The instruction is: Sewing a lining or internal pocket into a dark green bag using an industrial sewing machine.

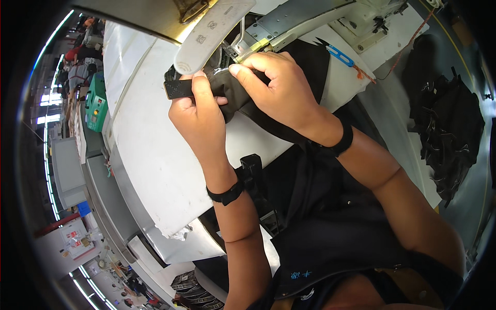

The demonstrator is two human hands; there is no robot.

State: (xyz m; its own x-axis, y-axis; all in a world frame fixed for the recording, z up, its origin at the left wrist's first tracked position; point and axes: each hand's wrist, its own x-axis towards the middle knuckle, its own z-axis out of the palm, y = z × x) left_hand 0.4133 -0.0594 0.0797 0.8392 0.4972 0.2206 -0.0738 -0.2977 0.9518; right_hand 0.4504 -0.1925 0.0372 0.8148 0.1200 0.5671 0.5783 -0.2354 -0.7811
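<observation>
My left hand point(199, 116) pinches the near end of a black fabric piece point(235, 95) with a zipper, thumb pressed on a flat black strip at its edge. My right hand point(281, 88) grips the same fabric from the right, fingertips close to the metal presser foot point(238, 46) of a sewing machine. The fabric trails off the white table point(150, 150) toward my lap. Both wrists wear black bands.
A grey curved machine part point(209, 33) overhangs the fabric. Blue-handled snips point(338, 54) lie on the table to the right. A heap of black fabric pieces point(447, 129) sits at far right. A green box point(96, 108) stands at left.
</observation>
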